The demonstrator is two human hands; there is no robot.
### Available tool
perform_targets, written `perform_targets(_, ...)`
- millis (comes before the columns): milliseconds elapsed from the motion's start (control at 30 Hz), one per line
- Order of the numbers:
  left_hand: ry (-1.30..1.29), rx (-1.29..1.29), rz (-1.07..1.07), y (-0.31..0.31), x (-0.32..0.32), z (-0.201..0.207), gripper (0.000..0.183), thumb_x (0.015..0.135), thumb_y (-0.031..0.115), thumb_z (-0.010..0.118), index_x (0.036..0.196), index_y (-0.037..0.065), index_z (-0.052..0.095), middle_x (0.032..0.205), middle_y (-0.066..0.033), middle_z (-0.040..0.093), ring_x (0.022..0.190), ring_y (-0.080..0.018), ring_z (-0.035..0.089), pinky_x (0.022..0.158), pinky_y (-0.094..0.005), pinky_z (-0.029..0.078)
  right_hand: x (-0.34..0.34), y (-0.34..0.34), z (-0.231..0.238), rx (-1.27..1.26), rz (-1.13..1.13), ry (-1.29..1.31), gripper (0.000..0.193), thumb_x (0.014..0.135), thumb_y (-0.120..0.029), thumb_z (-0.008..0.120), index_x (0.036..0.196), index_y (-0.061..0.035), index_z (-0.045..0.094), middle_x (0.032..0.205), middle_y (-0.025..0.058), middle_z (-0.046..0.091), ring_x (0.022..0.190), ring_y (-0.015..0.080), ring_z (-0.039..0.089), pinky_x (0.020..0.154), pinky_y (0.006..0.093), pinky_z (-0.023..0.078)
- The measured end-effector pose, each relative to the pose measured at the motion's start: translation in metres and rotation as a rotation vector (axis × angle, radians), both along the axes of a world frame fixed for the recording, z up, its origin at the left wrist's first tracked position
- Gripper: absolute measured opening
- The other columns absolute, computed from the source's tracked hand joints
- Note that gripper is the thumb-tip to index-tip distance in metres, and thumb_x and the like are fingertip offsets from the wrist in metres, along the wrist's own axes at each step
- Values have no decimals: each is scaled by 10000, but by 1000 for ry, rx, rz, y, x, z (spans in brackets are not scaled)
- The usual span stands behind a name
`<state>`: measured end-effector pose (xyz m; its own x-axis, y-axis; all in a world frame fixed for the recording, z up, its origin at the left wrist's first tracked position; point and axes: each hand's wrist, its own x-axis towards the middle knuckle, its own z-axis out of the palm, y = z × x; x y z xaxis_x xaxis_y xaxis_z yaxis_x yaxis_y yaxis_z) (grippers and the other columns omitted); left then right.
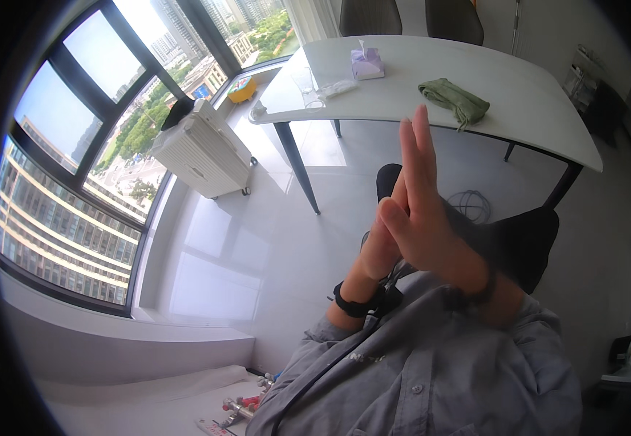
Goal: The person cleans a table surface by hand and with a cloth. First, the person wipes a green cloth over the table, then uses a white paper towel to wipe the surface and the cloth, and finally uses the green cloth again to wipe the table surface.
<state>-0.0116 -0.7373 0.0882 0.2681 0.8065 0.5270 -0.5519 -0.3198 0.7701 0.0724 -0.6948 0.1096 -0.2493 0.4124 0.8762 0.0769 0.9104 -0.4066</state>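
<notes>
My left hand (380,247) and my right hand (426,218) are raised in front of my chest, palm against palm. The fingers of both are stretched out and point away from me, toward the table. Most of the left hand is hidden behind the right one. I see no object between the palms, though the gap itself does not show. A black strap with a small dark box (362,299) goes round my left wrist, and a dark band (484,287) is on the right one.
Ahead stands a white table (526,94) with a green cloth (455,100), a purple tissue box (367,63), a clear glass (303,80) and a plastic packet (337,89). A white suitcase (203,152) is by the windows. A cable coil (471,206) lies on the floor.
</notes>
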Motion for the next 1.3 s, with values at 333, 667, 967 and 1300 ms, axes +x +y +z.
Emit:
perform_targets(333,319,86,-175,-5,14,12,1119,818,553,596,1538,-29,-31,1617,-183,-2,1505,-273,-20,1189,-413,25,45,18,41,-51,-257,129,764,1021,-467,375,1548,-17,53,1595,252,-90,1481,417,-14,1163,561,65)
perform_targets(667,120,275,330,-1,9,11,953,880,478,489,1545,-3,6,1623,-189,-16,1505,-314,19,1192,-464,66,6,-15,8,-195,241,-9,695,987,-293,490,1537,-4,179,1610,178,167,1492,339,149,1189,457,74)
perform_targets(967,52,378,933,7,-18,20,830,864,490,310,1553,53,155,1633,-130,58,1495,-357,107,1182,-601,121,-10,-28,-3,-495,696,-98,629,971,-192,551,1520,-39,285,1600,191,195,1461,351,246,1134,422,310)
perform_targets(1300,-122,291,1046,-8,-67,35,771,902,479,277,1526,30,228,1599,-169,201,1486,-356,152,1198,-564,97,-3,-34,7,-384,792,-388,628,869,-161,734,1405,23,464,1450,209,463,1404,307,374,1100,380,387)
